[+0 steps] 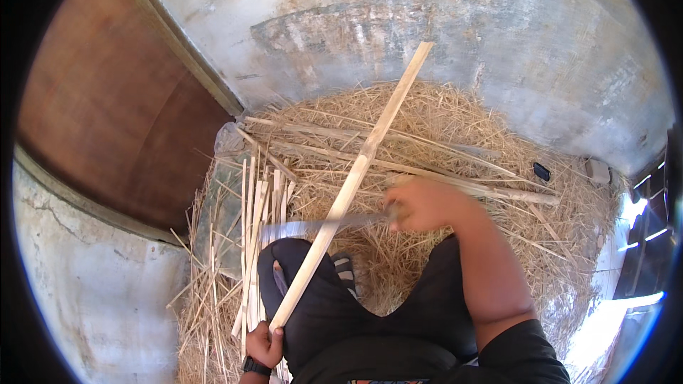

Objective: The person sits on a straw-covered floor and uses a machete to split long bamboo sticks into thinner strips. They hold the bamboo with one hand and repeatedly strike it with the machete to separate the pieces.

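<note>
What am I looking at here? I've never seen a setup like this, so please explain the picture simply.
There is no machine: a person works with two bare hands. The only picture comes from a wide fisheye camera on the head, looking down, so edges bend and picture left is the person's left.

The left grip holds the lower end of a long pale strip, slanting up past the left knee. The right grip holds a bladed tool, blurred, crossing the strip; contact is unclear.

Straw-like litter covers much of the floor, with more pale strips beside the left leg.
</note>
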A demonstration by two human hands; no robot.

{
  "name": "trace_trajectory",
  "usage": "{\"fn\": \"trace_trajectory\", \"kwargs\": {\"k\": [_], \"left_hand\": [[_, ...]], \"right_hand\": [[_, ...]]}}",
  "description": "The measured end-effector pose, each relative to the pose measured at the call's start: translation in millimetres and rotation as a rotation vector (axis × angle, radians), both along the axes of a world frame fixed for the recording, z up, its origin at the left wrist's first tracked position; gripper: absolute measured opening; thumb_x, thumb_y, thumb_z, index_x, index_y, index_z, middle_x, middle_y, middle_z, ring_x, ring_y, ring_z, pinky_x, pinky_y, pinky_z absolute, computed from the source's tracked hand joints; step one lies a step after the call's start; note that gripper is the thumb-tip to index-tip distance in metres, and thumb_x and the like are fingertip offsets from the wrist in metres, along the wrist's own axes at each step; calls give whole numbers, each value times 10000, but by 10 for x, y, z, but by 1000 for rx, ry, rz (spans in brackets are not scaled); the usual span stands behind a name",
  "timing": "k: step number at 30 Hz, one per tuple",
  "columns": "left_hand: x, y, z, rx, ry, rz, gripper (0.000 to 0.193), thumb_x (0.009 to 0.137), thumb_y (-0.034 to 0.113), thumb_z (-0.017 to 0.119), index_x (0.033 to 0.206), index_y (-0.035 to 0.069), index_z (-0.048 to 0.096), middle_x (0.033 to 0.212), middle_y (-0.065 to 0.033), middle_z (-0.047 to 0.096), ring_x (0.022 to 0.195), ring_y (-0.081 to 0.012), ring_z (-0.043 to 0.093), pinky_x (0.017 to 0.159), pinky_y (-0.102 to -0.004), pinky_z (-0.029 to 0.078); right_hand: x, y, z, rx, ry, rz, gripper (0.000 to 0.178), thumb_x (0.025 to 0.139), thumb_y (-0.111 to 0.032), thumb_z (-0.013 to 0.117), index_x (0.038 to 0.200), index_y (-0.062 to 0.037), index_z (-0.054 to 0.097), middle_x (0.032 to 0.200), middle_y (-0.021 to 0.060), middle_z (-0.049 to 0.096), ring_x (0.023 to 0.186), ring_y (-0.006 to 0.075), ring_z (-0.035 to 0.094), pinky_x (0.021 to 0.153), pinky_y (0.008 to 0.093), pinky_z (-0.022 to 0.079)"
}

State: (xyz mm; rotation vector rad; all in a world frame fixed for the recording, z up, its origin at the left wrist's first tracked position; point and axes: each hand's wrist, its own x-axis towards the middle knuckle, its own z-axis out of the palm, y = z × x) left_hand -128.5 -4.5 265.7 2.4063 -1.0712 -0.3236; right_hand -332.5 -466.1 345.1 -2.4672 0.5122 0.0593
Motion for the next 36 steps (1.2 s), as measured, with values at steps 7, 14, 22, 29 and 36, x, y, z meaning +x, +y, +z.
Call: {"fn": "trace_trajectory", "kwargs": {"k": [7, 14, 22, 29, 36], "left_hand": [[-33, -112, 98, 10, -5, -12, 470, 932, 412, 627, 705, 13, 522, 496, -147, 478, 439, -300, 513, 452, -402, 385], [-54, -23, 17, 4, -73, 6, 462, 910, 403, 662, 691, 27, 504, 495, -160, 487, 446, -356, 545, 442, -428, 397], [-45, -101, 68, 21, -100, -14, 476, 925, 416, 637, 698, 19, 505, 504, -174, 478, 449, -352, 522, 449, -431, 383], [-64, -57, 50, 46, -58, 28, 447, 909, 399, 660, 722, 17, 522, 527, -186, 525, 482, -392, 565, 464, -443, 424], [-85, -120, 77, 49, -124, 16, 426, 923, 373, 644, 719, 13, 543, 520, -172, 500, 447, -322, 527, 455, -413, 389]], "right_hand": [[-201, -474, -88, 43, -102, -588, 397, 843, -342, 760, 1098, -53, 667, 967, 144, 706, 928, 300, 675, 818, 449, 523], [58, 134, -6, -33, 39, 48, 386, 808, -308, 777, 1085, -59, 676, 931, 143, 696, 883, 299, 669, 791, 446, 517], [-190, -586, -260, 30, -191, -699, 340, 808, -243, 740, 1075, -41, 681, 930, 181, 688, 894, 315, 669, 801, 433, 518], [-10, 67, -48, -54, 6, 24, 368, 803, -281, 762, 1065, -33, 685, 915, 183, 700, 835, 312, 686, 757, 422, 529], [-94, -553, -201, 163, -59, -637, 389, 818, -317, 762, 1064, -25, 692, 925, 163, 709, 834, 292, 684, 753, 403, 526]]}}
